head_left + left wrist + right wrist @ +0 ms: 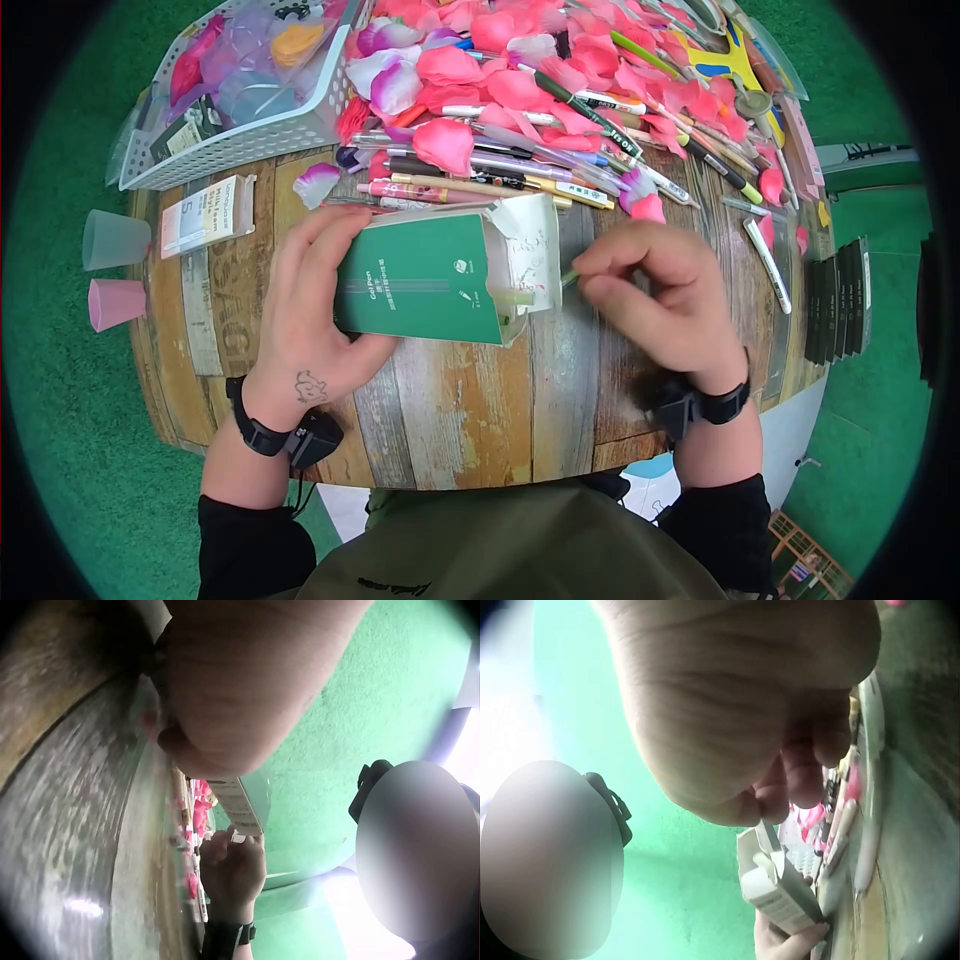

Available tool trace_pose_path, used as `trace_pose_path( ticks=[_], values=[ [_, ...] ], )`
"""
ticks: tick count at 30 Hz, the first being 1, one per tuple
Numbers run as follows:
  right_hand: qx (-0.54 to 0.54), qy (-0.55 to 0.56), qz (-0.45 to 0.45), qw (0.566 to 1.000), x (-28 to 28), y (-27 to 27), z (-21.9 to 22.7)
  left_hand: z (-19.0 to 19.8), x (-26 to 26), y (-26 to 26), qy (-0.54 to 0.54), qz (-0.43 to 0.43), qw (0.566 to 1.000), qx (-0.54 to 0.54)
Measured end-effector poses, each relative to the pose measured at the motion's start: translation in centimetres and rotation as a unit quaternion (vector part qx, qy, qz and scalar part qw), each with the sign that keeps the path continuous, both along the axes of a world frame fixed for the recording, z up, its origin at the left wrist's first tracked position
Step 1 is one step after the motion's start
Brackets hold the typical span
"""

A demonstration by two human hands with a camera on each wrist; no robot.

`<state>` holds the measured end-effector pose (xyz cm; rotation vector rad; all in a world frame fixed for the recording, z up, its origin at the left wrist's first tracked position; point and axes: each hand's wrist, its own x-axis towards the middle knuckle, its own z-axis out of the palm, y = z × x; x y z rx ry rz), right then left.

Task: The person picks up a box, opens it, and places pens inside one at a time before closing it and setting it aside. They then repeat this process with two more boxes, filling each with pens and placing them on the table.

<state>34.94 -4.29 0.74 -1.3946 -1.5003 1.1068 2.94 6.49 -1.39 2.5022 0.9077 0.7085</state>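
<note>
The left hand [318, 310] grips a green box [420, 280] labelled Gel Pen by its left end, thumb below and fingers above. Its right end has a white flap [530, 250] standing open, with greenish, clear pieces showing at the opening. Just right of that opening, the right hand [665, 295] pinches the end of a thin greenish item [570, 277] between thumb and forefinger; most of the item is hard to make out. In the right wrist view the box's open end [761, 862] sits below the right hand [742, 712]. The left wrist view shows the box [238, 804] beyond the left hand [232, 690].
Behind the box lie many pens [480, 175] and pink petals [445, 147]. A white basket [240, 140] of bags stands at the back left. A small white box [208, 215] and two cups [117, 240] are at the left. One white pen [768, 266] lies at the right.
</note>
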Motion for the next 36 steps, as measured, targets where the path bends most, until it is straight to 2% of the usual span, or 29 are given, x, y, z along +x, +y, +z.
trace_pose_path(
  ticks=[3, 6, 10, 13, 16, 20, 21, 24, 25, 33, 36],
  values=[
    [0.149, -0.228, 0.026, 0.962, 1.9, 1.2, 0.6, 0.0, -0.1, 0.0, -0.004, 0.006, 1.000, -0.009],
    [0.084, -0.351, -0.001, 0.933, 2.0, 0.7, 0.3, 0.1, -0.2, 0.0, -0.003, 0.006, 1.000, -0.013],
    [0.120, -0.355, 0.016, 0.927, 2.3, 0.8, -0.1, 0.0, -0.2, 0.1, 0.002, 0.013, 1.000, -0.014],
    [0.074, -0.270, 0.045, 0.959, 3.0, 1.1, 0.6, 0.0, -0.5, 0.3, 0.012, 0.034, 0.999, -0.003],
    [-0.063, -0.080, -0.024, 0.995, 3.4, 0.2, 2.1, 0.0, -0.6, 0.5, 0.009, 0.058, 0.998, 0.004],
    [0.014, 0.148, -0.034, 0.988, 3.6, -0.6, 0.7, -0.3, -0.7, 0.6, 0.018, 0.056, 0.998, 0.019],
    [0.032, 0.182, -0.008, 0.983, 3.5, -0.5, 0.3, -0.2, -0.6, 0.6, 0.019, 0.052, 0.998, 0.018],
    [-0.040, 0.226, -0.041, 0.972, 1.1, -0.4, 0.9, -0.2, -0.5, 0.3, 0.022, 0.042, 0.999, 0.015],
    [-0.013, 0.175, -0.044, 0.983, 0.6, -0.3, 0.6, -0.1, -0.4, 0.2, 0.020, 0.039, 0.999, 0.016],
    [-0.032, 0.128, -0.130, 0.983, 2.3, 0.6, -0.3, -0.1, -0.4, 0.2, 0.022, 0.048, 0.999, 0.006],
    [-0.008, 0.107, -0.107, 0.988, 1.2, 0.7, -0.2, -0.1, -0.3, 0.1, 0.021, 0.043, 0.999, 0.010]
  ],
)
